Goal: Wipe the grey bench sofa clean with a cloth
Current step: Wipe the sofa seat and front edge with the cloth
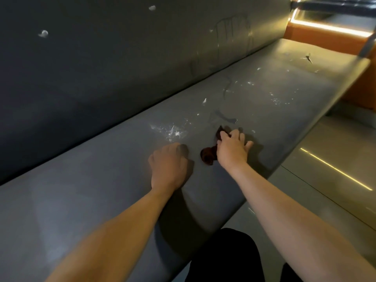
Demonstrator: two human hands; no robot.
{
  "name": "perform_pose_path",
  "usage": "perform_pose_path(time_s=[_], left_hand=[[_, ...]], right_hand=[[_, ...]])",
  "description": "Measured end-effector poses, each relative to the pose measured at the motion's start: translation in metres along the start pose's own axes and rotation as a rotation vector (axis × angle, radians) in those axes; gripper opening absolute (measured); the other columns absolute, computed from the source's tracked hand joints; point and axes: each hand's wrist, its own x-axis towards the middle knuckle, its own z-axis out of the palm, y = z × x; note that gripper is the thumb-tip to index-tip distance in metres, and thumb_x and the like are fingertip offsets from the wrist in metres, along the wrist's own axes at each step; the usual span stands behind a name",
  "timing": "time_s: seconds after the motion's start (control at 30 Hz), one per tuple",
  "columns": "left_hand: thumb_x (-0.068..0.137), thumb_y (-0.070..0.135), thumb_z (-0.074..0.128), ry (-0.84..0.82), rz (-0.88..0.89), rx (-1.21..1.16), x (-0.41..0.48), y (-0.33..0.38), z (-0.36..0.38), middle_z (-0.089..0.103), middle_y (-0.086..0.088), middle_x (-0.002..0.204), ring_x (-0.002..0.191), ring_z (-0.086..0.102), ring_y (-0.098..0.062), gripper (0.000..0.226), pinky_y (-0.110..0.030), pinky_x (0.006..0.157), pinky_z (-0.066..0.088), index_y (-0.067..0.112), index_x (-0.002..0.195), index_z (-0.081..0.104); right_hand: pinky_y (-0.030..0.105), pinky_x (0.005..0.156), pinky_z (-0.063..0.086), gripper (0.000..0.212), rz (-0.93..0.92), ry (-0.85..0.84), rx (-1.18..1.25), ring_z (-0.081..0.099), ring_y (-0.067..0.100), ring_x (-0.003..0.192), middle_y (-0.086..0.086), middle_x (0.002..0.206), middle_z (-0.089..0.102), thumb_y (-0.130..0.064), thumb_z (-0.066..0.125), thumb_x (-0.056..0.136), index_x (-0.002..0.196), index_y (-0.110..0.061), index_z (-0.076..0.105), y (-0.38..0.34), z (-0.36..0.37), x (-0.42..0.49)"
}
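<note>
Sofa (97, 192) seat runs from 7 o'clock to 1 o'clock of my view. Right hand (232, 149) lies palm down on the dark cloth (207, 156), fingers spread and pressing it to the seat. The cloth shows at the hand's 9 and 11 o'clock. Left hand (167, 165) leans on the seat just beside the cloth, at its 9 o'clock. Its fingertips are blurred, so I cannot tell its grip. White flecks (171, 131) sit at 12 o'clock of the left hand.

Both arms stretched forward; left hand (168, 167) palm down, fingers curled under; right hand (233, 149) palm down, fingers spread, pressing flat.
</note>
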Motion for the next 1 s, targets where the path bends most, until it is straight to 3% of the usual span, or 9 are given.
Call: perform_pose_path(time_s=[0.17, 0.3, 0.37, 0.43, 0.5, 0.7, 0.83, 0.9, 1.0], left_hand=[[0.097, 0.042, 0.042, 0.006, -0.006, -0.013, 0.000, 0.000, 0.001, 0.042, 0.002, 0.143, 0.127, 0.031, -0.024, 0.050, -0.045, 0.115, 0.019, 0.031, 0.145, 0.035], [0.100, 0.032, 0.043, 0.018, 0.002, -0.064, -0.001, -0.001, -0.002, 0.046, -0.001, 0.143, 0.125, 0.034, -0.025, 0.047, -0.043, 0.114, 0.019, 0.025, 0.146, 0.038], [0.100, 0.028, 0.045, 0.026, 0.003, -0.095, -0.003, -0.002, -0.005, 0.047, -0.002, 0.144, 0.126, 0.036, -0.026, 0.047, -0.042, 0.114, 0.020, 0.022, 0.146, 0.040], [0.100, 0.026, 0.046, 0.020, -0.001, -0.119, -0.003, -0.005, -0.006, 0.047, -0.003, 0.146, 0.128, 0.037, -0.026, 0.047, -0.042, 0.114, 0.022, 0.020, 0.146, 0.042], [0.100, 0.027, 0.046, 0.023, 0.005, -0.133, -0.001, -0.006, -0.007, 0.048, -0.003, 0.144, 0.127, 0.042, -0.026, 0.043, -0.042, 0.112, 0.027, 0.020, 0.142, 0.046], [0.097, 0.018, 0.055, 0.067, -0.067, -0.397, 0.011, -0.004, -0.024, 0.051, 0.004, 0.137, 0.115, 0.057, -0.017, 0.030, -0.031, 0.096, 0.049, 0.022, 0.127, 0.060], [0.097, 0.039, 0.051, 0.014, -0.065, 0.089, 0.033, -0.036, -0.034, 0.030, -0.001, 0.161, 0.148, 0.022, -0.028, 0.057, -0.046, 0.119, 0.021, 0.026, 0.151, 0.038], [0.099, 0.050, 0.041, -0.051, -0.163, 0.155, 0.046, -0.059, -0.039, 0.016, -0.003, 0.167, 0.152, 0.009, -0.030, 0.064, -0.052, 0.122, 0.007, 0.028, 0.157, 0.025], [0.100, 0.053, 0.029, -0.093, -0.192, 0.157, 0.051, -0.072, -0.031, 0.007, -0.006, 0.168, 0.152, 0.004, -0.031, 0.066, -0.056, 0.123, 0.002, 0.028, 0.159, 0.015]], right_hand=[[0.052, 0.106, 0.031, 0.033, -0.132, -0.018, 0.084, 0.040, 0.032, 0.129, 0.007, 0.133, 0.053, -0.034, 0.040, 0.103, 0.126, -0.023, 0.062, -0.038, 0.009, -0.031], [0.050, 0.111, 0.029, 0.036, -0.256, -0.103, 0.180, 0.039, 0.029, 0.131, 0.002, 0.137, 0.049, -0.041, 0.043, 0.102, 0.131, -0.030, 0.061, -0.054, 0.016, -0.060], [0.049, 0.114, 0.023, 0.045, -0.279, -0.176, 0.195, 0.030, 0.030, 0.138, 0.002, 0.149, 0.035, -0.049, 0.042, 0.101, 0.143, -0.033, 0.050, -0.049, 0.011, -0.064], [0.053, 0.119, 0.013, 0.068, -0.281, -0.317, 0.188, 0.011, 0.034, 0.148, 0.003, 0.165, 0.009, -0.065, 0.038, 0.098, 0.157, -0.033, 0.026, -0.043, 0.003, -0.064], [0.054, 0.121, 0.009, 0.084, -0.317, -0.399, 0.153, 0.001, 0.034, 0.151, 0.002, 0.168, 0.000, -0.072, 0.038, 0.094, 0.161, -0.030, 0.012, -0.041, 0.001, -0.066], [0.041, 0.123, 0.012, 0.058, -0.464, -0.203, 0.108, 0.021, 0.032, 0.148, 0.011, 0.162, 0.027, -0.027, 0.050, 0.103, 0.157, -0.017, 0.030, -0.049, 0.015, -0.042], [0.041, 0.123, 0.021, 0.052, -0.283, -0.071, 0.143, 0.027, 0.037, 0.148, 0.017, 0.161, 0.028, -0.027, 0.043, 0.106, 0.155, -0.010, 0.035, -0.045, 0.027, 0.009], [0.040, 0.123, 0.019, 0.051, -0.171, -0.075, 0.153, 0.023, 0.036, 0.150, 0.019, 0.162, 0.025, -0.027, 0.038, 0.108, 0.155, -0.009, 0.033, -0.050, 0.031, 0.027], [0.037, 0.122, 0.018, 0.048, -0.168, 0.000, 0.174, 0.029, 0.033, 0.147, 0.019, 0.157, 0.036, -0.025, 0.040, 0.106, 0.151, -0.007, 0.041, -0.074, 0.037, 0.029]])
